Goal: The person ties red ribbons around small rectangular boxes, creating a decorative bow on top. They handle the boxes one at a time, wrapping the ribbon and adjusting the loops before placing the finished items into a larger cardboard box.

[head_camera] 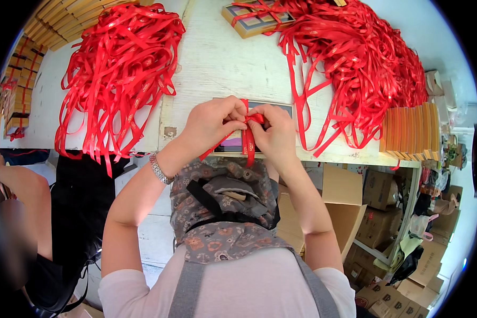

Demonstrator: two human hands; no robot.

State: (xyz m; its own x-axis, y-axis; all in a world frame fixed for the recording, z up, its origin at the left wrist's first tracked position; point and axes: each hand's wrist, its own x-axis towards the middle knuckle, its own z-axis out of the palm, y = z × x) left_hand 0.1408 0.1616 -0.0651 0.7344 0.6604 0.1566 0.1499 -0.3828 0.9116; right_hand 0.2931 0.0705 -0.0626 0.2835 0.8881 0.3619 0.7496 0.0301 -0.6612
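A flat gift box [269,105] lies at the front edge of the white table, mostly covered by my hands. Around it runs a red printed ribbon [247,143], gathered into a small bow or loop on top. My left hand [218,119] pinches the ribbon between thumb and fingers, left of the knot. On the other side, my right hand [276,127] grips the red loop with thumb and forefinger. One ribbon tail slants down to the left below my left hand, and another hangs over the box's front edge.
A heap of red ribbons [123,75] drapes over the table [226,63] at left; a larger ribbon pile [353,63] covers the right. A ribbon-tied box [258,18] sits at the back. Upright boxes [409,131] line the right edge. Below stands an open carton [342,198]. Another person's arm [28,198] is at left.
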